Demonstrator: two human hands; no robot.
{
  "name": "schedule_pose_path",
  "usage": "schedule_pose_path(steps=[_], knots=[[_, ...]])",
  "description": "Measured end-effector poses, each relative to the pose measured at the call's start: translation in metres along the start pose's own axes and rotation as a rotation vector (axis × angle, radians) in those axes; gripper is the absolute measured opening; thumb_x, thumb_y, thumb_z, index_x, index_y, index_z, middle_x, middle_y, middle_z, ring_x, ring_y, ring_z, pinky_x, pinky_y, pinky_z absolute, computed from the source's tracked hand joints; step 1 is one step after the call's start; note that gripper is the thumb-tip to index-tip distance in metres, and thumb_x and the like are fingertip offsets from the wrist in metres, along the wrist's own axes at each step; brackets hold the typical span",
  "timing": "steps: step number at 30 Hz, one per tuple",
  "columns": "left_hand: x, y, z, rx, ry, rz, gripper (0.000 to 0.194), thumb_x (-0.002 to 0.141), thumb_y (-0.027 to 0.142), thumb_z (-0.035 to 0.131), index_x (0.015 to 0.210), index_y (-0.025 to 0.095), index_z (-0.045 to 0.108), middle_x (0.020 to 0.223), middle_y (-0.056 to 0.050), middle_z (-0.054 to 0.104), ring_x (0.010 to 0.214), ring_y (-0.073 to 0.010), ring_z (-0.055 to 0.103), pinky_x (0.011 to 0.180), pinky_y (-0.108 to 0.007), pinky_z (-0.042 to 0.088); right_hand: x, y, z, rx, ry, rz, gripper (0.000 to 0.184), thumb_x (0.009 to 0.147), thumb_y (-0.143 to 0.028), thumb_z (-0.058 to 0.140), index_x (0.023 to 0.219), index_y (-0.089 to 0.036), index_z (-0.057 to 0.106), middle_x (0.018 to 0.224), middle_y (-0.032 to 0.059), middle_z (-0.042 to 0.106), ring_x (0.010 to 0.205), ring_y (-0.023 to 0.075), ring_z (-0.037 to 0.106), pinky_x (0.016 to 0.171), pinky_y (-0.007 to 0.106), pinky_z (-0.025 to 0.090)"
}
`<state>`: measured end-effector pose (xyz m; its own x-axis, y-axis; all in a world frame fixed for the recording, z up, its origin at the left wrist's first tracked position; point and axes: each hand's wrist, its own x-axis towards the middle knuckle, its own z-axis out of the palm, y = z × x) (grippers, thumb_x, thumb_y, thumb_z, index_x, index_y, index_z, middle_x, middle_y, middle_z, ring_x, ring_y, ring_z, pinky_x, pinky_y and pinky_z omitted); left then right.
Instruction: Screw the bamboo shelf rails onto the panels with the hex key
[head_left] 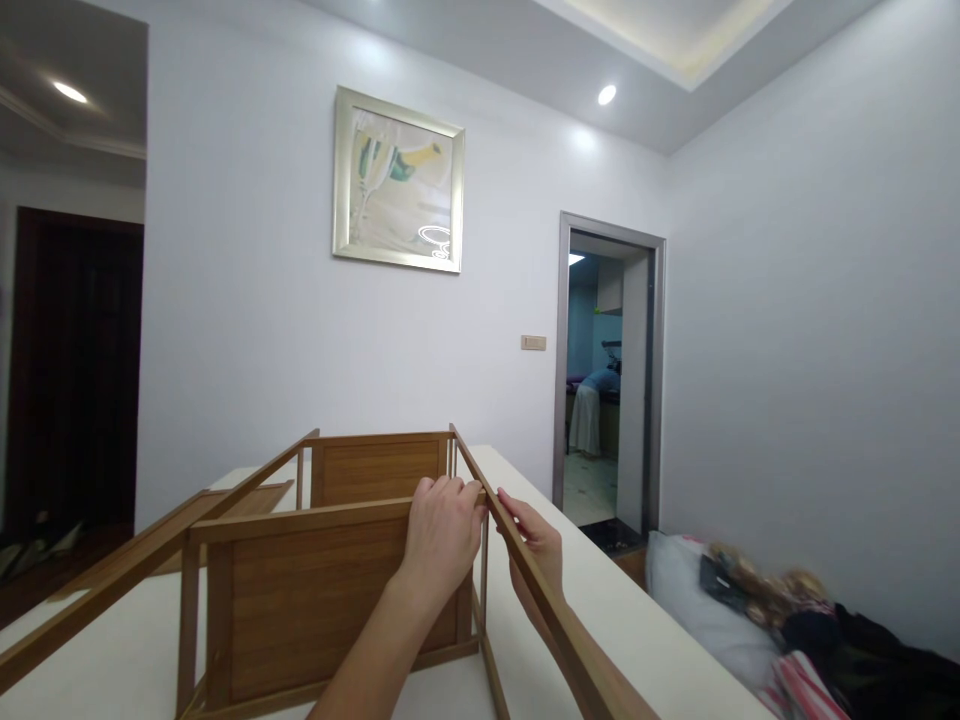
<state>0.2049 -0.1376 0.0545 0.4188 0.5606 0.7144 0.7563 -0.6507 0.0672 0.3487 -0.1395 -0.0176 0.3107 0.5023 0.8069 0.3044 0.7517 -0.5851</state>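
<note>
Wooden frame [206,528] stands on the white table [645,625], right in front of me, running away toward the wall. Key relation: the corner where the top edge of the near panel [322,610] meets the long right rail [522,550]. That corner sits between my hands, left one inside it, right one outside. Rail's long axis goes near to far, leaning left as it recedes; panel's top edge crosses it, left to right. Both hands about equally close.

My left hand [446,525] is folded over the panel's top edge at its right end, fingers curled and gripping. My right hand [541,545] pinches the rail from the right, thumb on top, fingers partly hidden under it (how hard I'm squeezing, can't tell).

Looks: mid-brown wood, visible grain, slim square-edged rails, panels set into plain borders. Far panel [379,470] stands behind the near one, roughly parallel. Left rail [247,487] runs along the opposite side. Whether the corner joint is fully seated: hidden by my fingers. Flat board [262,500] lies on the table past the left rail.
</note>
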Motion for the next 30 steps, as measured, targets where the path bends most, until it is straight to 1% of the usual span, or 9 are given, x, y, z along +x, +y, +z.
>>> schedule_pose_path(steps=[8,11,16,18,23,30], knots=[[0.0,0.001,0.0,0.004,-0.011,-0.008,0.015,0.091,0.022,0.051,0.094,0.023,0.066,0.086,-0.004,0.069,0.086,-0.022,0.059,0.078,-0.037,0.032,0.003,0.001,-0.002,0.046,-0.052,0.043,0.032,0.082,-0.036,0.067,0.113,-0.029,0.072,0.112,0.0074,0.072,0.094,0.0254,0.069,0.067,0.036,0.061],[0.0,0.0,0.0,0.006,-0.014,-0.006,0.016,0.091,0.022,0.051,0.095,0.023,0.066,0.087,-0.005,0.069,0.087,-0.022,0.059,0.079,-0.037,0.032,0.005,0.003,-0.001,0.077,-0.044,0.086,0.033,0.08,-0.039,0.068,0.11,-0.027,0.073,0.112,0.008,0.072,0.093,0.0255,0.069,0.064,0.034,0.06],[-0.001,0.001,0.001,0.024,0.002,-0.006,0.018,0.092,0.022,0.047,0.094,0.022,0.065,0.086,-0.005,0.069,0.086,-0.0223,0.059,0.078,-0.037,0.032,0.004,0.005,0.001,0.12,-0.033,0.167,0.036,0.079,-0.038,0.07,0.113,-0.027,0.072,0.111,0.007,0.073,0.085,0.0226,0.07,0.062,0.031,0.059],[-0.001,0.002,0.002,0.033,0.016,-0.002,0.018,0.093,0.022,0.046,0.093,0.022,0.064,0.086,-0.005,0.068,0.086,-0.0225,0.059,0.078,-0.038,0.032,0.004,0.006,0.001,0.124,-0.034,0.178,0.036,0.079,-0.039,0.07,0.112,-0.027,0.072,0.109,0.0068,0.074,0.084,0.022,0.07,0.061,0.031,0.059],[-0.001,0.002,0.003,0.049,0.022,0.004,0.018,0.093,0.023,0.047,0.094,0.022,0.064,0.086,-0.006,0.068,0.086,-0.0225,0.059,0.077,-0.038,0.031,0.008,0.007,0.001,0.087,0.006,0.204,0.029,0.081,-0.043,0.068,0.102,-0.024,0.075,0.099,0.007,0.076,0.08,0.022,0.07,0.058,0.031,0.059],[0.0,0.002,0.003,0.042,0.027,0.019,0.018,0.094,0.023,0.046,0.096,0.022,0.064,0.087,-0.005,0.068,0.086,-0.022,0.058,0.077,-0.037,0.031,0.017,0.003,0.001,0.083,-0.006,0.218,0.028,0.079,-0.044,0.07,0.095,-0.021,0.076,0.09,0.0061,0.076,0.078,0.0217,0.07,0.059,0.03,0.059]])
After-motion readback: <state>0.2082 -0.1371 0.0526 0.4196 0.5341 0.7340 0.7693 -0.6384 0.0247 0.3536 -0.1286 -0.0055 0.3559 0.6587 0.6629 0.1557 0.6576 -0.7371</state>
